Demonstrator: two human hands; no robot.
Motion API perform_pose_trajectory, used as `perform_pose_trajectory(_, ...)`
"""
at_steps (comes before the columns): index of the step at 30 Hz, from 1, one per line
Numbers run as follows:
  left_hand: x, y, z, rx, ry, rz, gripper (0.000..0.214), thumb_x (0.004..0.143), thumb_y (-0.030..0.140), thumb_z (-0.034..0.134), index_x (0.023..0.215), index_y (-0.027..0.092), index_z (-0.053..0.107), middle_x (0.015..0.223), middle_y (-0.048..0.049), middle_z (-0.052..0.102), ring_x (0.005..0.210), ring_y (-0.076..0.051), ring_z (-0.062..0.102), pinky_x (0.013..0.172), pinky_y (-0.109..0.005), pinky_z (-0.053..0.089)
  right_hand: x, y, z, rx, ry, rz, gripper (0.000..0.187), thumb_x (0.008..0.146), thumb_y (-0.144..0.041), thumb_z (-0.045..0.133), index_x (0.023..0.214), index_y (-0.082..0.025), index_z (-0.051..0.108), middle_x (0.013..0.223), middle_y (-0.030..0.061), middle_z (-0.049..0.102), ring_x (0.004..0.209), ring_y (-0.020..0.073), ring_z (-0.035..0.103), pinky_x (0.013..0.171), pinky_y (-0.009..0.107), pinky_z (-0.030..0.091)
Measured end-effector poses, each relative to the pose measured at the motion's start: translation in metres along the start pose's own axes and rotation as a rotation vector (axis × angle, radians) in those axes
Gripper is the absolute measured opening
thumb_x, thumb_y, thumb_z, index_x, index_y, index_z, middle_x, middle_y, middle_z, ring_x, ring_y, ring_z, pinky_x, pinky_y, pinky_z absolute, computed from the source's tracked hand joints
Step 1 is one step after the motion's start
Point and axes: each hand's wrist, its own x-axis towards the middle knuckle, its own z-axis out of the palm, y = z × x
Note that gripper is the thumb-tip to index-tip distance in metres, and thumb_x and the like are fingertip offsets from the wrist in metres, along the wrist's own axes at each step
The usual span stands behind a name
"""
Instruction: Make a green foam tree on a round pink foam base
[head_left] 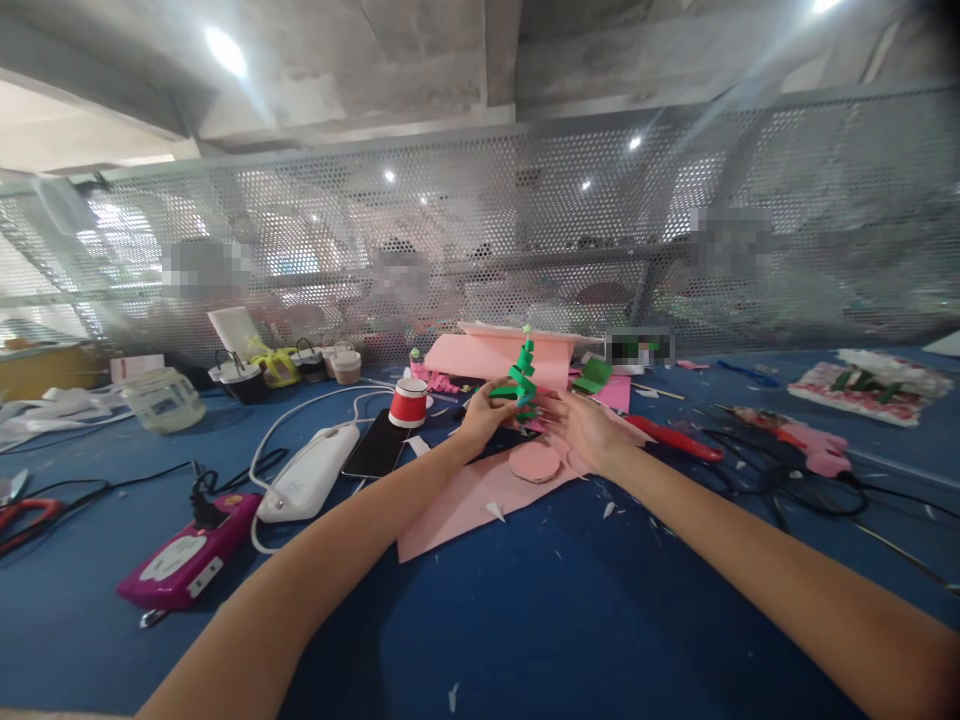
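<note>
My left hand (484, 415) has its fingers closed on the lower part of a green spiral of curled paper (523, 375). The spiral stands upright and narrows to a pale tip. On its other side, my right hand (585, 428) has its fingers stretched out toward the spiral's base; whether they touch it is hard to see. Below the hands a round pink disc (535, 461) lies on a pink paper sheet (450, 510). A small red-and-white cup-shaped piece (409, 405) is left of my left hand.
A black phone (377, 445), a white power bank (309, 473) and a purple power strip (191, 550) lie left with cables. Red-handled scissors (675, 438) and a pink glue gun (814, 445) lie right. Lidded cups (238, 378) stand before a perforated metal screen (480, 230). Paper scraps dot the blue table (480, 640).
</note>
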Motion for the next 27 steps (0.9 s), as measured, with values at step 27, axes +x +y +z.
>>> perform_pose_trajectory(27, 0.002, -0.01, -0.007, 0.051, -0.112, 0.002, 0.085, 0.066, 0.015, 0.076, 0.14, 0.012, 0.034, 0.065, -0.0005, 0.071, 0.05, -0.011, 0.064, 0.056, -0.023, 0.053, -0.001, -0.013, -0.004, 0.005, -0.03, 0.024, 0.024, 0.09, -0.032, 0.042, 0.09, -0.024, 0.065, 0.102, 0.0033, 0.069, 0.091, 0.0167, 0.063, 0.086, 0.033, 0.05)
